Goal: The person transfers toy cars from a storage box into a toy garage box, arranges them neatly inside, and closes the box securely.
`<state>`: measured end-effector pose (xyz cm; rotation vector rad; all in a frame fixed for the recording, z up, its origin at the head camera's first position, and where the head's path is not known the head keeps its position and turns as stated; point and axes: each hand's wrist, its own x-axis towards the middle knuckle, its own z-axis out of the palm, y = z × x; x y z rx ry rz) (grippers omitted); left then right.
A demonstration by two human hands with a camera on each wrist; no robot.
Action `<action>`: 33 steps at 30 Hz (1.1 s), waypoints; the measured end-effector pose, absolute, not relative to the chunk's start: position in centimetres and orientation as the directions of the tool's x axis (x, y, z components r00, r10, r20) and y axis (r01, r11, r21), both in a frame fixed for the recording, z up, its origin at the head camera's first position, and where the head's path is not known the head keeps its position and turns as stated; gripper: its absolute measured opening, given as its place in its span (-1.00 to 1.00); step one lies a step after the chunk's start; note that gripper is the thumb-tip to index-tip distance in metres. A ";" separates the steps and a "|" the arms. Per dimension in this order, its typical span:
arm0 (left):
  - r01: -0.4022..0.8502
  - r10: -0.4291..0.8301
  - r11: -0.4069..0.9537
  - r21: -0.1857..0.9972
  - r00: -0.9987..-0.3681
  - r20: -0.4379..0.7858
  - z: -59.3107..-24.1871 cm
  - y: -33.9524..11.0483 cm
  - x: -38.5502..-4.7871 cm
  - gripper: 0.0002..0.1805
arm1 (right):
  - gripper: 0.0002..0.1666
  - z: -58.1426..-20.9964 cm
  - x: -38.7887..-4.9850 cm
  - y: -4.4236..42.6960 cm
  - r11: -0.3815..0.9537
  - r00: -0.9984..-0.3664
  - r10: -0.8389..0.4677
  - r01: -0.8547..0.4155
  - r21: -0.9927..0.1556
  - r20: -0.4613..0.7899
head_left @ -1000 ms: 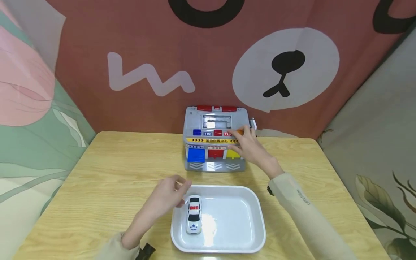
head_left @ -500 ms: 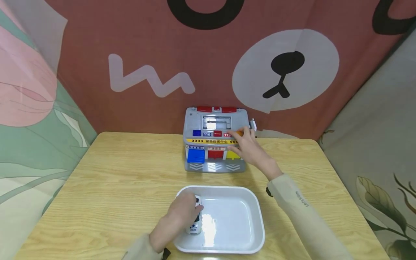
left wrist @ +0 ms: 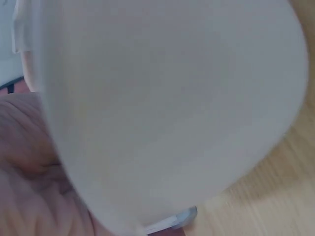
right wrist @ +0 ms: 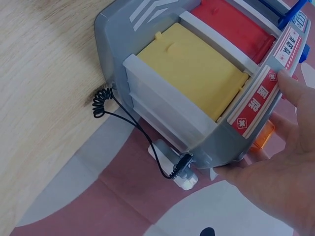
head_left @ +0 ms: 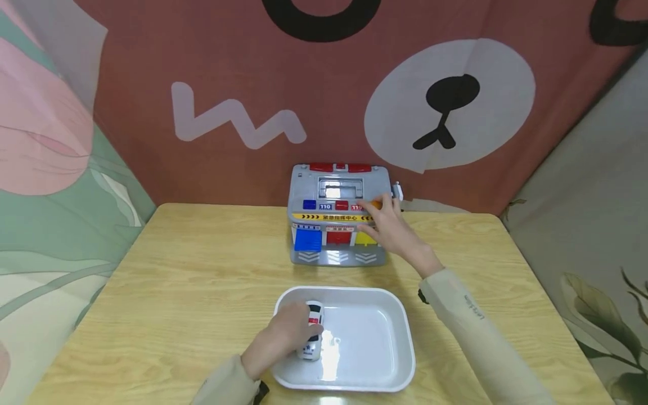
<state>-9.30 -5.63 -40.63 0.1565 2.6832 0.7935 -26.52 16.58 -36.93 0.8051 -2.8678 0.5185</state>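
Observation:
My left hand [head_left: 291, 329] holds a white toy police car [head_left: 313, 350] inside the white tray [head_left: 409, 360], at its left side. Its thumb lies along the car's right flank, and the hand covers part of the car. In the left wrist view the tray's pale outer wall [left wrist: 177, 98] fills most of the picture, so the car is hidden there. My right hand [head_left: 397, 230] grips the roof edge of a grey toy garage [head_left: 304, 188] at its right front corner. Blue, red and yellow doors line the garage's front. An orange button [right wrist: 263, 135] shows beside the right fingers.
Behind the tray the garage stands at the back edge of the wooden table [head_left: 202, 270]. A small grey-white handset [right wrist: 172, 162] on a black coiled cord [right wrist: 102, 101] hangs at the garage's side. Printed cloth [head_left: 228, 174] forms the wall behind.
My left hand has come over the tray's rim and taken hold of the police car, which has shifted slightly right. The right hand stays on the garage.

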 end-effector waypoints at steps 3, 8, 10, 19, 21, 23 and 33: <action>-0.038 0.191 0.816 0.577 -0.924 -0.331 -40.6 -5.8 -9.4 -0.67 | -0.25 -37.0 -26.5 16.5 0.795 -0.850 -0.483 -0.527 -0.300 0.211; -0.042 0.201 0.803 0.594 -0.920 -0.337 -40.6 -5.6 -9.7 -0.65 | -0.26 -36.9 -26.6 16.6 0.799 -0.853 -0.478 -0.522 -0.300 0.211; -0.049 0.203 0.787 0.614 -0.921 -0.333 -40.8 -5.6 -9.8 -0.66 | -0.26 -36.9 -26.6 16.6 0.800 -0.854 -0.478 -0.521 -0.300 0.207; -0.032 0.212 0.754 0.657 -0.934 -0.289 -41.7 -5.3 -9.7 -0.63 | -0.24 -37.2 -26.6 16.6 0.807 -0.860 -0.473 -0.510 -0.297 0.192; -0.028 0.209 0.756 0.654 -0.937 -0.281 -41.8 -5.1 -9.5 -0.61 | -0.23 -37.2 -26.5 16.6 0.812 -0.862 -0.472 -0.507 -0.290 0.186; -0.030 0.201 0.757 0.653 -0.940 -0.277 -41.8 -5.1 -9.4 -0.61 | -0.23 -37.3 -26.5 16.6 0.814 -0.862 -0.472 -0.506 -0.284 0.182; -0.105 0.203 0.716 0.690 -0.915 -0.349 -41.7 -5.0 -9.6 -0.64 | -0.23 -37.1 -26.6 16.6 0.809 -0.857 -0.478 -0.516 -0.282 0.195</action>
